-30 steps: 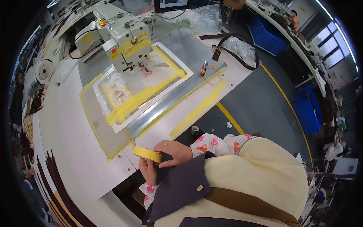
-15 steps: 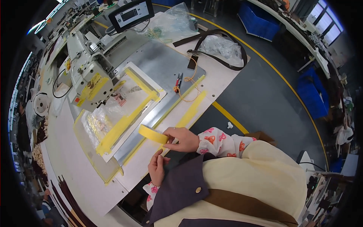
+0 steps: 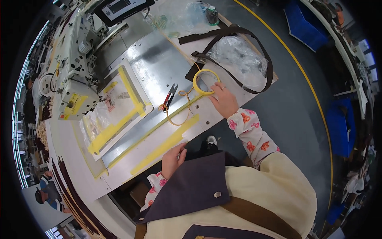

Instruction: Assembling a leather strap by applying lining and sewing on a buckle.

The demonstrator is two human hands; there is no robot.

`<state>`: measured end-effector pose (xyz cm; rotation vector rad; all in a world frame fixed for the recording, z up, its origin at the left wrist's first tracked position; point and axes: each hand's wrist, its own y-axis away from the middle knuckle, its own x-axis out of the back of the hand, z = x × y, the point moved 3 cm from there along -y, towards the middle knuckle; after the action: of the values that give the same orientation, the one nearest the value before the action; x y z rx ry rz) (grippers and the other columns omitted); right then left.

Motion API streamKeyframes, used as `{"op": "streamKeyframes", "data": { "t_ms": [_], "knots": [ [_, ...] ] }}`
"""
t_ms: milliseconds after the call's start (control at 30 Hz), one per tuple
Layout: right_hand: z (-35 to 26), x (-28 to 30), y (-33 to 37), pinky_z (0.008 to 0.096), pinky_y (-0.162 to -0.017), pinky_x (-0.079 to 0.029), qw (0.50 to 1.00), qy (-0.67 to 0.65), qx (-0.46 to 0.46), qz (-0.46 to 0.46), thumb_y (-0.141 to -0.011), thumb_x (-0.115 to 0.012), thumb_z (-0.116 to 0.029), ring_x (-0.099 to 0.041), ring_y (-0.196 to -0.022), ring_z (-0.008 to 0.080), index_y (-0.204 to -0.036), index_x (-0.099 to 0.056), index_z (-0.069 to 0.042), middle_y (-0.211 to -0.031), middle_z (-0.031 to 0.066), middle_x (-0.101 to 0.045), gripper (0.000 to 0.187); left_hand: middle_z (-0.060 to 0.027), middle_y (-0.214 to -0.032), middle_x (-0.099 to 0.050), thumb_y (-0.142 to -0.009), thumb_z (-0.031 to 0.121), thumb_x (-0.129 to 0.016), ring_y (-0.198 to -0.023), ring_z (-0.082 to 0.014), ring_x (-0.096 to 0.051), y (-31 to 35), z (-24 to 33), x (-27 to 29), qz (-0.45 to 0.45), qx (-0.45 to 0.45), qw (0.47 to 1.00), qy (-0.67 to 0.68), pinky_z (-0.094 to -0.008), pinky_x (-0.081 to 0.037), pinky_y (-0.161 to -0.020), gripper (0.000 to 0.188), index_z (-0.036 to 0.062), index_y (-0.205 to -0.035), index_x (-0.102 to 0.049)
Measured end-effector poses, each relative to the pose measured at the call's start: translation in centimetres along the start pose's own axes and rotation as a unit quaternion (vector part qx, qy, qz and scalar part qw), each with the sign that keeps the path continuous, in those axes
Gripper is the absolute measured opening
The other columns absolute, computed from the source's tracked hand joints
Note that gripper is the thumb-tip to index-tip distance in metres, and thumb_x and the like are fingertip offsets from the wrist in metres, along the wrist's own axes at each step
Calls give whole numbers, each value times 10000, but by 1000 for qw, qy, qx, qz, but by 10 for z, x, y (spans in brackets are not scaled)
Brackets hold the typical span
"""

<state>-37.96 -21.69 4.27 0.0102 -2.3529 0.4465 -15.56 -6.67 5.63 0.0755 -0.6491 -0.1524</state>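
Note:
In my right hand [image 3: 225,101] is a roll of yellow tape [image 3: 195,83], gripped at its near right rim. It is above the table's right part, by the black strap [image 3: 241,30]. My left hand [image 3: 173,160] is closed at the table's front edge, beside a yellow tape strip [image 3: 165,144] stuck there. Its thumb and fingers are drawn together; whatever they may hold cannot be made out. Red-handled thread snips [image 3: 170,97] lie on the metal plate [image 3: 153,65], left of the roll. A loose orange cord [image 3: 178,124] curls beside them.
A sewing machine head [image 3: 77,97] stands at the left over a white frame [image 3: 148,108] edged with yellow tape. Clear plastic bags [image 3: 238,55] lie inside the strap's loop. A dark green jar [image 3: 212,15] and a screen [image 3: 119,8] are at the back. Blue bins [image 3: 305,24] stand across the aisle.
My right hand has carried the tape roll away from me and to the right, turning its open ring into view. My left hand stays near the table edge. The view has shifted.

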Motion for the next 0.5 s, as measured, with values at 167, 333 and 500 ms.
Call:
{"op": "streamKeyframes", "data": {
  "t_ms": [167,333,500],
  "knots": [
    [-11,15,-41,355,-639,-467,994,87,69,16,-731,-616,-153,-571,-755,270,-896,-550,-65,-859,86,-573,199,-134,-771,-613,-775,98,-579,-691,-279,-593,-9,-4,-1,64,-46,997,-27,-340,-462,-614,190,35,-953,-598],
    [8,-3,-120,363,-652,-458,962,259,82,-7,-732,-599,-215,-558,-828,225,-851,-579,-87,-844,65,-588,175,-147,-764,-607,-767,83,-575,-683,-304,-580,-21,-1,3,67,-91,992,-63,-357,-456,-615,155,35,-911,-605],
    [42,-23,-152,383,-667,-448,908,409,42,-80,-746,-541,-168,-572,-813,217,-838,-592,-99,-811,65,-599,126,-151,-760,-605,-763,77,-577,-690,-309,-581,-19,-3,18,77,-99,990,-58,-356,-458,-615,153,33,-907,-605]
  ]
}}
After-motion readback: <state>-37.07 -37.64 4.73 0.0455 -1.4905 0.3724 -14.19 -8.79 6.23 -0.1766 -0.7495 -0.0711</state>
